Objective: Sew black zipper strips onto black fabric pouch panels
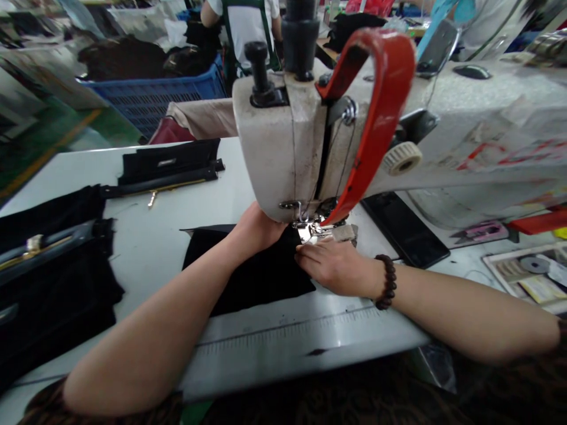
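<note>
A piece of black fabric [261,271] lies flat under the needle area of a white sewing machine [270,136]. My left hand [259,227] rests on the fabric's far side, and its fingers disappear behind the machine head. Close to the metal presser foot [310,231], my right hand [332,265] has its fingers bent together on the right edge of the cloth, gripping it. A beaded bracelet [386,282] circles the right wrist. Thread runs down the machine head beside a curved red guard [390,88].
Black fabric pieces with zippers [48,254] lie on the table's left, another zippered piece [170,162] behind. Right of the machine bed are a black phone [407,230], pink thread snips [482,231] and a parts tray [527,271]. A blue crate [155,97] and a person [248,29] are beyond.
</note>
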A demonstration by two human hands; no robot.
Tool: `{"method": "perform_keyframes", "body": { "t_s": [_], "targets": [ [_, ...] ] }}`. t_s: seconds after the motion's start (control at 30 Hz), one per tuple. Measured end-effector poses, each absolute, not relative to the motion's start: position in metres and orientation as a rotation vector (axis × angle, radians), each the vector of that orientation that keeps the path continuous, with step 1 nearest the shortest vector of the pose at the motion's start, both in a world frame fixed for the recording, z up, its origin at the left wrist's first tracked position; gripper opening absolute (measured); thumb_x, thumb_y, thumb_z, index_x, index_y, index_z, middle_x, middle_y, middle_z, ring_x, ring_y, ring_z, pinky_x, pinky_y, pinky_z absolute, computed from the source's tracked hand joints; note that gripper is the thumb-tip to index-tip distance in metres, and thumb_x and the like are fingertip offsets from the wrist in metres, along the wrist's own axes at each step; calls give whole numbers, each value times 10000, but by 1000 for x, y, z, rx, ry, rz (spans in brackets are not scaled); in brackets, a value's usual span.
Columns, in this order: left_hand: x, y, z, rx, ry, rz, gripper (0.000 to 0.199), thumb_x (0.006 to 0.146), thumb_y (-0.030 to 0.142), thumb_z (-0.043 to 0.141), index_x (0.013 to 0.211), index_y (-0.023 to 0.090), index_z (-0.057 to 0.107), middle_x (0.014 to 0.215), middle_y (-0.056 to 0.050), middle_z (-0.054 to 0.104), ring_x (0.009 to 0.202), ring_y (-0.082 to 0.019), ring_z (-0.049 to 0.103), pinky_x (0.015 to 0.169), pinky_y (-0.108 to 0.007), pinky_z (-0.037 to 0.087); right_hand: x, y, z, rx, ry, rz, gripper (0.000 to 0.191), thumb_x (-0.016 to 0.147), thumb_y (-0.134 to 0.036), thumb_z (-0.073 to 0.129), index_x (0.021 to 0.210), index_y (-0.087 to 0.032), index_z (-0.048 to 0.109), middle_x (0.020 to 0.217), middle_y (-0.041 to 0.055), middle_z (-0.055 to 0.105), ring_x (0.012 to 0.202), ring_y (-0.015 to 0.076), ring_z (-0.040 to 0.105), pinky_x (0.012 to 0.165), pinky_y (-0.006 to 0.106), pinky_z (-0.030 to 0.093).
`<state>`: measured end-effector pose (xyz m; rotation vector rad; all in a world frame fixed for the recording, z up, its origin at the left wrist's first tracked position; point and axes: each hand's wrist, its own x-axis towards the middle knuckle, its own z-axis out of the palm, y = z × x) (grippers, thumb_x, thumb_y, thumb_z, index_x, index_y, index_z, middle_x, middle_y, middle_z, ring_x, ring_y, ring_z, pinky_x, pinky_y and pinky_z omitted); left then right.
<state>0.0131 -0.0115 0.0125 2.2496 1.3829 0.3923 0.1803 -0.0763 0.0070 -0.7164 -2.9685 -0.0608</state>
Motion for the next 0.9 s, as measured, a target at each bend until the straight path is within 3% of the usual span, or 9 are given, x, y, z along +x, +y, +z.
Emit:
{"method": "perform_keyframes", "body": {
  "t_s": [0.6, 0.9],
  "targets": [
    [12, -12, 7, 2446, 1458, 384, 187, 765, 201, 461, 855, 149, 616, 957, -91, 645, 965, -277, 561, 840, -344, 445, 177, -77, 7, -751, -3013, -74, 244, 838, -87, 361, 910, -106, 594, 915, 114, 613, 684, 166, 567, 534, 282, 398],
    [13, -9, 8, 2431, 1480, 346, 206, 770, 142, 441, 883, 145, 613, 974, -85, 640, 996, -275, 543, 900, -381, 404, 178, -75, 4, -780, -2999, -101, 243, 837, -80, 368, 930, -102, 591, 945, 124, 607, 698, 167, 564, 566, 289, 416]
  ]
}}
